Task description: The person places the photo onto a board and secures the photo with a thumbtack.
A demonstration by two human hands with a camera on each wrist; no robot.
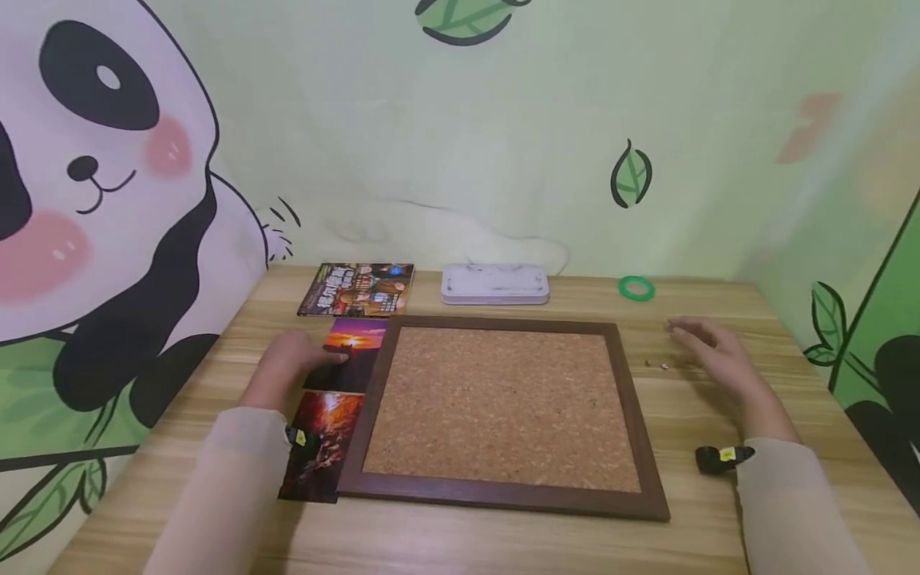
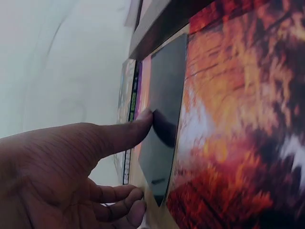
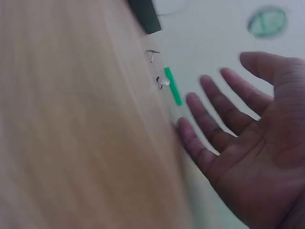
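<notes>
My left hand reaches over a sunset photo lying left of a corkboard. In the left wrist view, its straight thumb touches the photo's dark part, while the other fingers bend loosely beside the outer edge. Just nearer to me lies a second photo of red autumn foliage. My right hand hovers at the right, fingers spread and relaxed, holding nothing. By its fingertips are two small metal thumbtacks, one standing point down and the other lying tilted.
Behind the corkboard, along the wall, stand a comic-style book, a white tin case and a green tape roll. The board's brown frame overlaps the photos' right edges in the head view. The wall bounds the wooden table.
</notes>
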